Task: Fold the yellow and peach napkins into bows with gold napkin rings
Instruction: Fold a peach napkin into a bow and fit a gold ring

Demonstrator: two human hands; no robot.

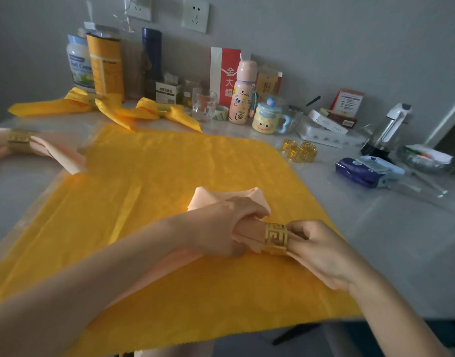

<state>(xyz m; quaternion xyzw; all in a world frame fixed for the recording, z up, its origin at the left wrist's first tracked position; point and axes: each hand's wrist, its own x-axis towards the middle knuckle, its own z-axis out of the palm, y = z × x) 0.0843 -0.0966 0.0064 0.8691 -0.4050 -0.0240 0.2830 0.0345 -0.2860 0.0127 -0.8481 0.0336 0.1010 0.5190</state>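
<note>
A folded peach napkin (249,231) lies across a flat yellow napkin (169,181) spread on the table. My left hand (221,225) grips the bunched peach napkin just left of a gold napkin ring (275,238) that sits round it. My right hand (321,251) holds the napkin's end on the ring's right side, fingers curled against the ring. A loop of peach cloth (229,195) sticks out beyond my left hand. Two finished yellow bows (74,101) (159,112) lie at the back, and a peach bow with its ring (20,144) at the far left.
Spare gold rings (299,150) sit right of the yellow napkin. Bottles, jars, a glass (204,106), a cartoon mug (267,118), boxes and a blue packet (363,172) crowd the back and right of the grey table (401,240). The table's near edge runs under my right forearm.
</note>
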